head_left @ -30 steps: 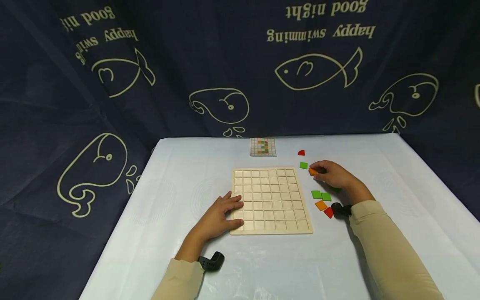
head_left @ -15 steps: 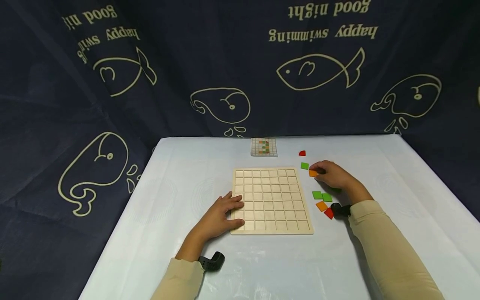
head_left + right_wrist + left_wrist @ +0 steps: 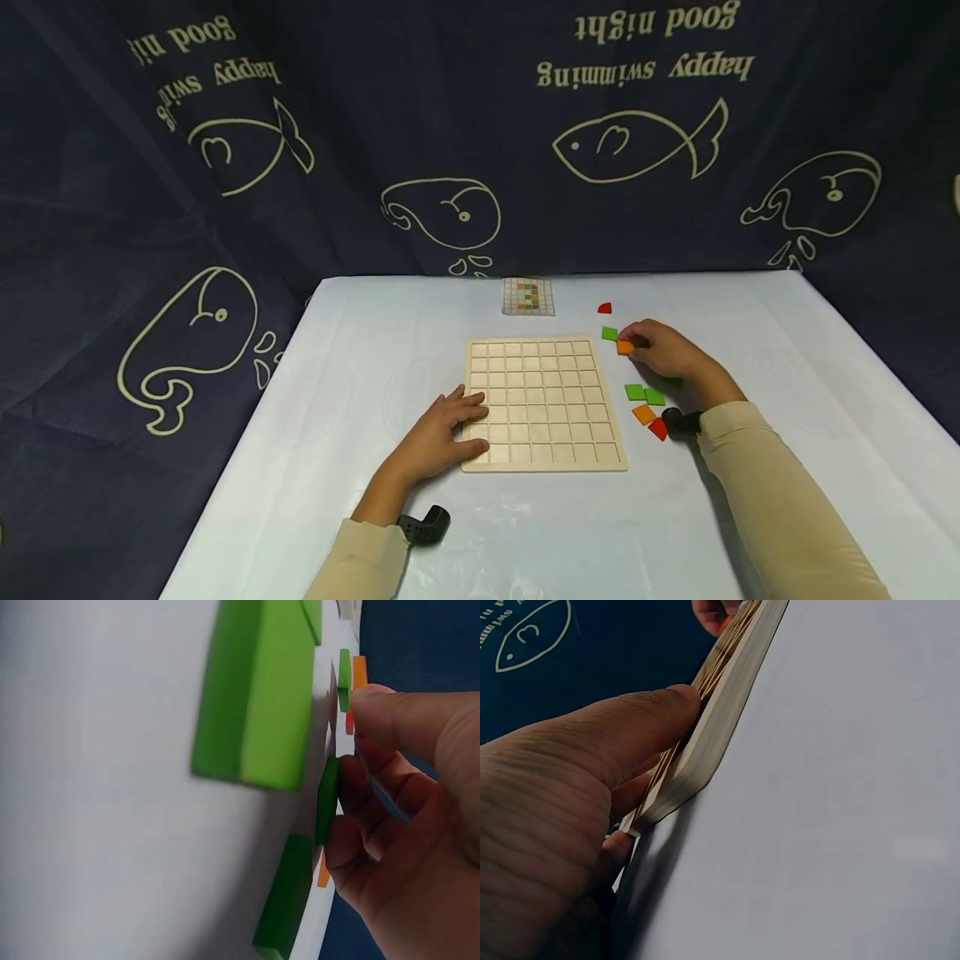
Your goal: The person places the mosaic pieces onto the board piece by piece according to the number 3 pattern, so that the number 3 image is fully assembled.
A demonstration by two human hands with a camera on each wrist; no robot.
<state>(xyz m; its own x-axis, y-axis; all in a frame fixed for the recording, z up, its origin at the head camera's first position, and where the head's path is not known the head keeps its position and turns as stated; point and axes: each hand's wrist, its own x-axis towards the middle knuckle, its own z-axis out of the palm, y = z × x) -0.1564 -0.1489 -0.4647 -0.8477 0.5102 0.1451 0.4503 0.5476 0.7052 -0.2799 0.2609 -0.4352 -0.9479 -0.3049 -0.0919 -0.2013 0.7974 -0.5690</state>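
My right hand (image 3: pixel 667 348) pinches an orange square tile (image 3: pixel 625 347) between thumb and fingertips, to the right of the wooden grid board (image 3: pixel 536 404). In the right wrist view, the orange tile (image 3: pixel 360 671) shows beyond the thumb, and green tiles (image 3: pixel 259 697) lie near the hand. Fingers spread, my left hand (image 3: pixel 442 433) rests on the left edge of the board. The left wrist view has its thumb (image 3: pixel 649 727) lying on the board's rim by a corner. A green tile (image 3: pixel 609 333) lies just beyond the orange one.
A small printed pattern card (image 3: pixel 528 297) lies behind the board. Right of the board are a red quarter-circle (image 3: pixel 604 308), green tiles (image 3: pixel 635 392), another orange tile (image 3: pixel 643 414) and a second red piece (image 3: pixel 657 428). My right hand partly covers another green tile. A dark printed cloth (image 3: pixel 480 125) hangs behind the table.
The orange tile in my right fingers has turned slightly, and more of its face shows. My left hand stays in place on the board.
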